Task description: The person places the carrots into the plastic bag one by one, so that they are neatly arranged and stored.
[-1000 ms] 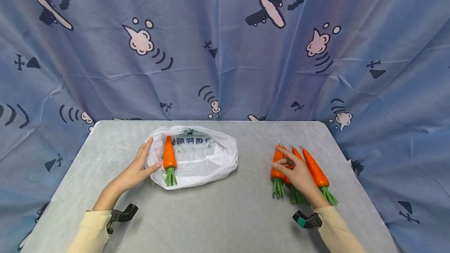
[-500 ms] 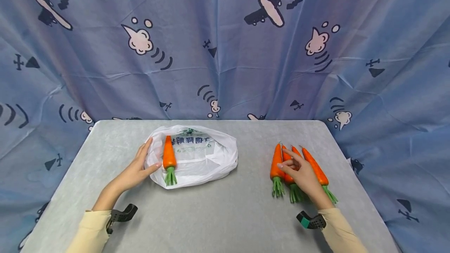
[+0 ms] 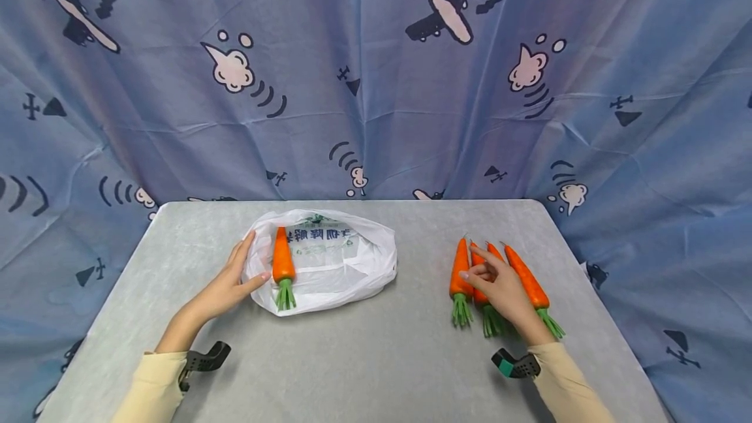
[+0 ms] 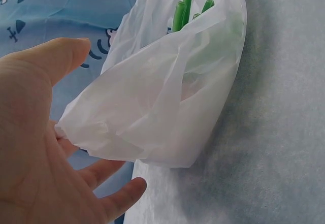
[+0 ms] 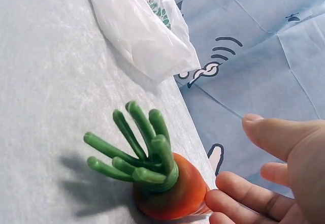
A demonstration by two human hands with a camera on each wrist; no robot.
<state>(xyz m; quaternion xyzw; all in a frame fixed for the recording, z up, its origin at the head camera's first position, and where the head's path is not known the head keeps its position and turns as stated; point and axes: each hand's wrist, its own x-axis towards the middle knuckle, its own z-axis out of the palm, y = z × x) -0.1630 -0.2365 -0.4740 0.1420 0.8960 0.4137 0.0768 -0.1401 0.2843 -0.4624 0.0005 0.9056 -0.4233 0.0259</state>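
On the left of the table, a white plastic bag [image 3: 341, 279] lies with its mouth spread wide. One carrot [image 3: 283, 256] with green stems rests in the mouth's left side. My left hand [image 3: 226, 286] touches the bag's left edge, thumb apart from the fingers; in the left wrist view the fingers reach behind the plastic. My right hand [image 3: 505, 289] hovers over several carrots at the right, partly covering the middle ones. Its fingertips lie against or close by the leftmost carrot [image 3: 461, 269]. In the right wrist view the thumb stands off from that carrot [image 5: 185, 193].
The rightmost carrot [image 3: 529, 279] lies beyond my right hand, slanting toward the right. A grey-white table [image 3: 364, 364] carries everything. Behind it hangs a blue curtain [image 3: 317, 149] printed with planes. A black band [image 3: 208, 356] with a mount sits on my left wrist.
My right hand first shifted slightly right, then a little back left. The leftmost carrot has moved slightly left, apart from its neighbour. My left hand and the bag have stayed put.
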